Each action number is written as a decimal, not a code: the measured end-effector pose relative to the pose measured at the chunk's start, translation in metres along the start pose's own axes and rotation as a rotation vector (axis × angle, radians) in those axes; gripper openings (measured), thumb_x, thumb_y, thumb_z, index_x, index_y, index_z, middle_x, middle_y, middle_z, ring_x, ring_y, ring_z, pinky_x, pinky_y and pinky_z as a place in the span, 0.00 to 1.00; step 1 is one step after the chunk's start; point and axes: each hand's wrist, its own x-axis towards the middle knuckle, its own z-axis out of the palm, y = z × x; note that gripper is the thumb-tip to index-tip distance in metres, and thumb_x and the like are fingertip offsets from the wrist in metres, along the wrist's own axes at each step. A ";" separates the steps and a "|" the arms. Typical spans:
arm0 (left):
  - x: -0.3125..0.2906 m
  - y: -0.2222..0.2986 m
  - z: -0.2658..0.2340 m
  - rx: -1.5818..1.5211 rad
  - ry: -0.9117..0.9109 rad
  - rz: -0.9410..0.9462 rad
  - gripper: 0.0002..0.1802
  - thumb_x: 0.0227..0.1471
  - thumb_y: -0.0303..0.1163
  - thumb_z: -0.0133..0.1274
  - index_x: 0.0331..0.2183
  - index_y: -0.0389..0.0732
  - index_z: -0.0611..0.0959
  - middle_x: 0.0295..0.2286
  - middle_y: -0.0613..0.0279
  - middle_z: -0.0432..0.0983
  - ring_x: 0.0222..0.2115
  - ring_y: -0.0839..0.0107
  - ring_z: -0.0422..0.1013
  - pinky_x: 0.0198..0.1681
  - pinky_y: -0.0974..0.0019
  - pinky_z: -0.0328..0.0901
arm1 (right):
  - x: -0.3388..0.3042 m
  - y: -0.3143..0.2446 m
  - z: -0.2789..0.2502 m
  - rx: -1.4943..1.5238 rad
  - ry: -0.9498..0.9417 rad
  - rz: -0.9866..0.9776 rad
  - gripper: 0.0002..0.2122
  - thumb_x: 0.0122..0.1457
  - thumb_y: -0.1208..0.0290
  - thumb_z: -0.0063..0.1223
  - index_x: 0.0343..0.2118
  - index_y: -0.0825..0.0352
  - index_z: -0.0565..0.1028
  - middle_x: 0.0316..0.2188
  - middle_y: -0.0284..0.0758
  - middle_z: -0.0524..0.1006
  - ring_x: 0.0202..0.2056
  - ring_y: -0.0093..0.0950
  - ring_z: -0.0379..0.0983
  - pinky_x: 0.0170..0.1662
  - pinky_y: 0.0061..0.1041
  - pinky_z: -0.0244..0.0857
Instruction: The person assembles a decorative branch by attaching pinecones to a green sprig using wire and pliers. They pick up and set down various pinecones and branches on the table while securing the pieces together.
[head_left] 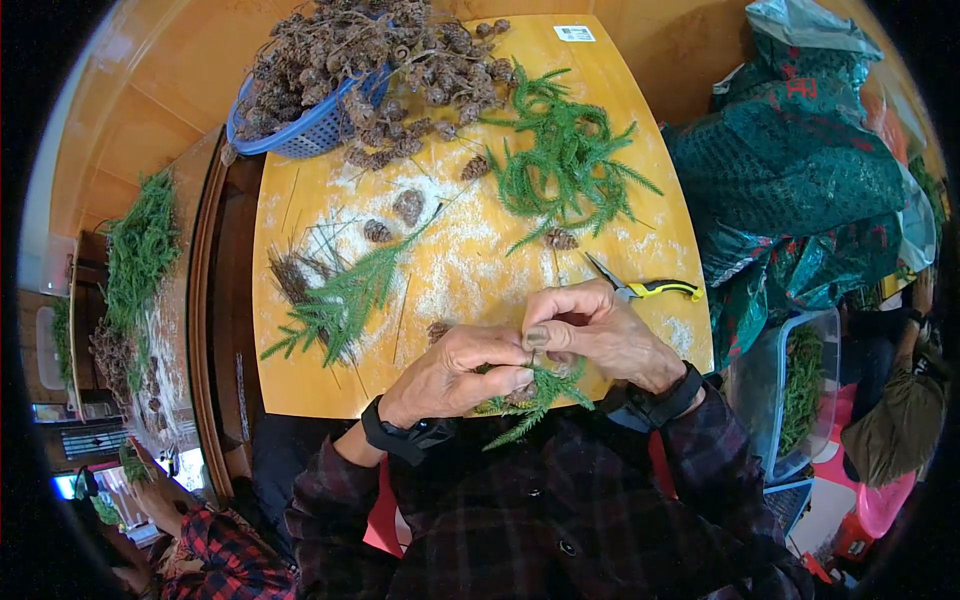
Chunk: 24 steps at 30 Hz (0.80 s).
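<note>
At the table's near edge, my left hand pinches a green conifer-like sprig, whose needled fronds hang down over the edge. A brown pine cone partly shows among the fronds, below my fingers. My right hand meets the left one fingertip to fingertip, thumb and forefinger pressed together at the sprig's top; whatever they grip is too small to make out. Just beyond my right hand lie pliers with yellow and black handles. Another pine cone sits right behind my left hand, partly covered by it.
A blue basket heaped with pine cones stands at the far left of the yellow table. Green sprigs and a cut branch lie among white crumbs. Dark green bags and a clear bin flank the right side. Others work nearby.
</note>
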 end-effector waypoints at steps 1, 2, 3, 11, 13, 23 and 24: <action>0.000 0.000 0.000 0.000 0.000 0.000 0.09 0.51 0.27 0.52 0.32 0.30 0.78 0.27 0.54 0.75 0.28 0.64 0.72 0.31 0.66 0.65 | 0.000 0.001 0.000 0.000 0.000 0.001 0.07 0.58 0.68 0.55 0.30 0.68 0.77 0.22 0.24 0.72 0.24 0.12 0.64 0.26 0.14 0.58; 0.000 0.000 0.001 0.007 0.005 0.009 0.09 0.51 0.27 0.52 0.33 0.30 0.78 0.27 0.54 0.75 0.28 0.64 0.72 0.31 0.66 0.65 | 0.000 0.001 0.000 0.015 0.002 0.022 0.07 0.59 0.69 0.55 0.30 0.68 0.77 0.22 0.24 0.72 0.23 0.12 0.63 0.25 0.14 0.57; -0.001 0.000 0.002 0.015 0.010 0.018 0.09 0.51 0.27 0.52 0.33 0.29 0.78 0.28 0.54 0.75 0.27 0.65 0.72 0.31 0.66 0.65 | -0.001 0.002 0.000 0.029 0.004 0.044 0.07 0.59 0.69 0.54 0.30 0.68 0.77 0.22 0.24 0.73 0.22 0.12 0.63 0.24 0.14 0.57; -0.003 -0.001 0.000 -0.098 0.156 -0.076 0.11 0.50 0.28 0.54 0.33 0.30 0.81 0.27 0.56 0.77 0.27 0.72 0.73 0.32 0.69 0.66 | -0.001 -0.002 0.002 0.078 0.081 0.060 0.07 0.60 0.70 0.53 0.31 0.68 0.77 0.22 0.24 0.73 0.22 0.12 0.64 0.24 0.13 0.57; -0.003 0.002 -0.002 -0.141 0.168 -0.136 0.11 0.50 0.29 0.53 0.31 0.30 0.81 0.25 0.58 0.76 0.26 0.73 0.72 0.31 0.70 0.65 | -0.001 -0.004 0.005 0.076 0.056 0.040 0.06 0.59 0.70 0.54 0.32 0.68 0.76 0.23 0.24 0.73 0.23 0.12 0.64 0.25 0.13 0.57; -0.005 -0.002 -0.001 -0.102 0.185 -0.203 0.14 0.56 0.36 0.51 0.27 0.33 0.78 0.21 0.65 0.72 0.24 0.80 0.65 0.29 0.71 0.61 | -0.002 -0.007 0.008 -0.379 0.113 -0.148 0.04 0.54 0.75 0.58 0.30 0.69 0.75 0.25 0.28 0.73 0.26 0.17 0.67 0.28 0.17 0.60; -0.006 -0.004 -0.001 -0.109 0.201 -0.231 0.14 0.55 0.36 0.52 0.28 0.32 0.79 0.22 0.65 0.73 0.25 0.80 0.66 0.29 0.72 0.61 | -0.002 -0.011 0.010 -0.613 0.123 -0.283 0.05 0.52 0.76 0.59 0.29 0.69 0.75 0.25 0.30 0.73 0.25 0.20 0.68 0.29 0.19 0.61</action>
